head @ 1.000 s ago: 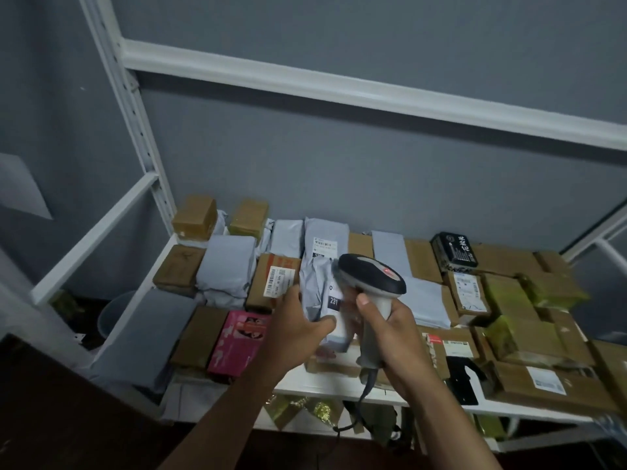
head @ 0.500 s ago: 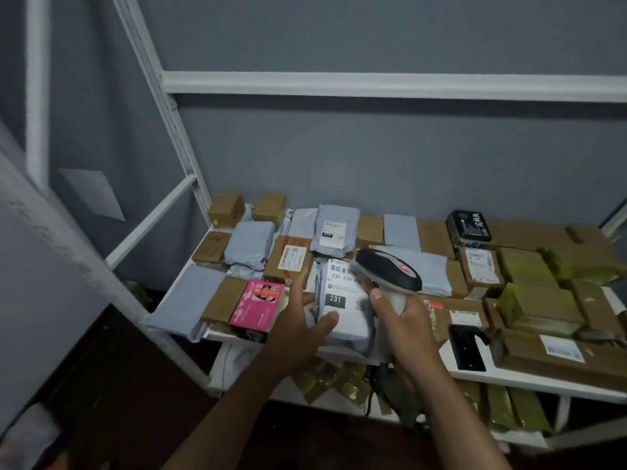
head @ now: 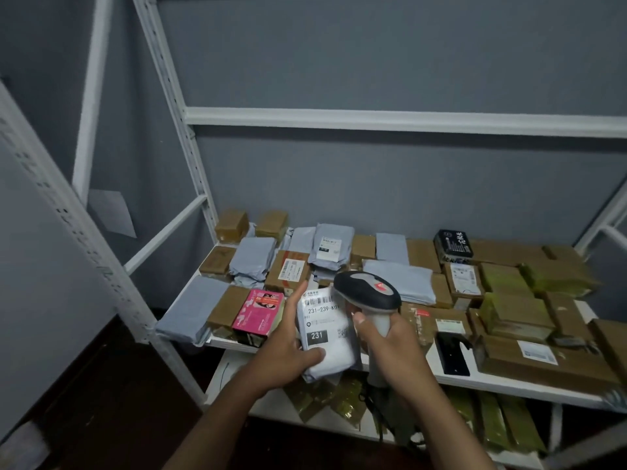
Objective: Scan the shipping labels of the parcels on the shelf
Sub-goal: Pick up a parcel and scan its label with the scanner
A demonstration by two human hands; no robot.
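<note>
My left hand [head: 285,347] holds a white poly-bag parcel [head: 327,354] above the shelf's front edge, thumb across its lower face and fingers behind its left side. Its shipping label [head: 320,317] faces up, printed with a barcode, "231-239" and a black "231" box. My right hand [head: 395,344] grips the handle of a grey and black barcode scanner [head: 368,293], whose head sits just above the label's top right corner. The white shelf [head: 492,379] carries many more parcels.
Brown boxes [head: 519,313], grey mailer bags [head: 252,259] and a pink box [head: 259,312] fill the shelf. A black scanner stand [head: 453,354] lies right of my hands. White uprights [head: 169,106] frame the left; a lower shelf holds gold-green packets [head: 492,422].
The camera has tilted and shifted right to show more of the rack. My left hand has drawn the white parcel toward me with its label up; the scanner stays over it.
</note>
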